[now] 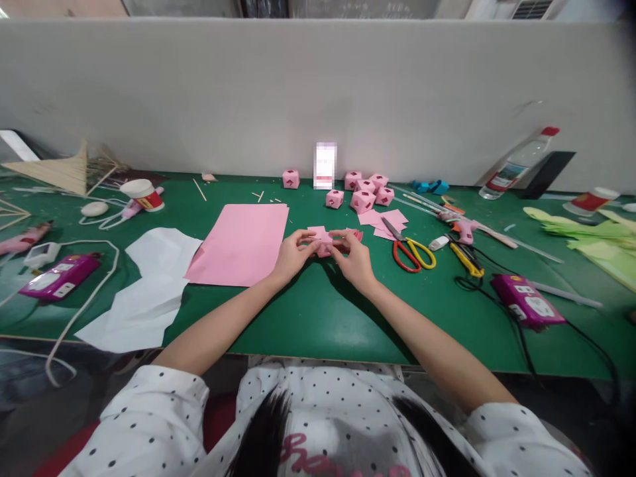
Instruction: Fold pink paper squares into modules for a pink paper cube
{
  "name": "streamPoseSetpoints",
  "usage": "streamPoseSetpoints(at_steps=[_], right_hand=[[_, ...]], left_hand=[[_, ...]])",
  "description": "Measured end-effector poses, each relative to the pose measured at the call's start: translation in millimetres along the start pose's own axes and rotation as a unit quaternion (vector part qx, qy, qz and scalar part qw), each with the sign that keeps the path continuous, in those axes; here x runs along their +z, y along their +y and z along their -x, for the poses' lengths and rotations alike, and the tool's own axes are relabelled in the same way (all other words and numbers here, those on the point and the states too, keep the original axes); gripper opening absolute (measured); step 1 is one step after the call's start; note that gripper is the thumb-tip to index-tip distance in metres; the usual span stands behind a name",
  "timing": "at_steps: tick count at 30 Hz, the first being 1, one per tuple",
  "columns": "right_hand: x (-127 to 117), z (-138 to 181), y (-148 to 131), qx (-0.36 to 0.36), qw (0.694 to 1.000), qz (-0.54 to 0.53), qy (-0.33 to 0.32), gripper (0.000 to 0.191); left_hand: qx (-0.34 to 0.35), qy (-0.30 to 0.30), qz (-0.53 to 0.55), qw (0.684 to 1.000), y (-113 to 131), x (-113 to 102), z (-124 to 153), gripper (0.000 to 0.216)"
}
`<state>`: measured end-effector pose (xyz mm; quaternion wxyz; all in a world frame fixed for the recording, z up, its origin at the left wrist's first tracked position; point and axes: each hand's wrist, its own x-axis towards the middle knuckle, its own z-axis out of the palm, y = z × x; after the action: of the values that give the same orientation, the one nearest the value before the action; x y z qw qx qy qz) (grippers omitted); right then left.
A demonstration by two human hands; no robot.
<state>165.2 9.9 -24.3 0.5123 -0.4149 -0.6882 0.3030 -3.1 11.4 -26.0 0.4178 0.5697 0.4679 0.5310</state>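
Note:
A partly folded pink paper piece [324, 246] is held above the green table between both my hands. My left hand [297, 255] pinches its left side, and my right hand [352, 255] grips its right side with fingers closed. Fingers cover part of the paper, so its full shape is hidden. Just behind, several finished-looking pink paper cubes [363, 201] with dark diamond marks sit in a cluster. Small pink paper squares [396, 217] lie right of my hands, beside scissors [413, 254] with red and yellow handles. A large pink sheet stack [243, 242] lies to the left.
A phone [325, 165] leans on the grey partition [223, 93]. Crumpled white paper [149, 291], a paper cup [143, 195] and a purple power strip [62, 276] are left. To the right are a utility knife [467, 258], a pink glue gun [466, 230], another purple power strip [527, 301] and a bottle [517, 165].

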Motion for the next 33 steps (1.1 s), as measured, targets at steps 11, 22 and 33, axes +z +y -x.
streamPoseSetpoints(at_steps=[11,22,33], right_hand=[[-1.9,-0.5,2.4,-0.007,1.000,0.018,-0.004,0.027],[-7.8,-2.7,3.2,-0.016,0.998,0.056,-0.014,0.027],[-1.9,-1.2,8.0,-0.022,0.998,0.064,-0.015,0.034]], left_hand=[[0.011,0.020,0.001,1.000,-3.3,-3.4,-3.7,0.031],[0.020,0.004,-0.020,1.000,-8.8,-0.7,-2.6,0.052],[0.019,-0.063,0.020,0.998,3.5,0.6,4.4,0.036]])
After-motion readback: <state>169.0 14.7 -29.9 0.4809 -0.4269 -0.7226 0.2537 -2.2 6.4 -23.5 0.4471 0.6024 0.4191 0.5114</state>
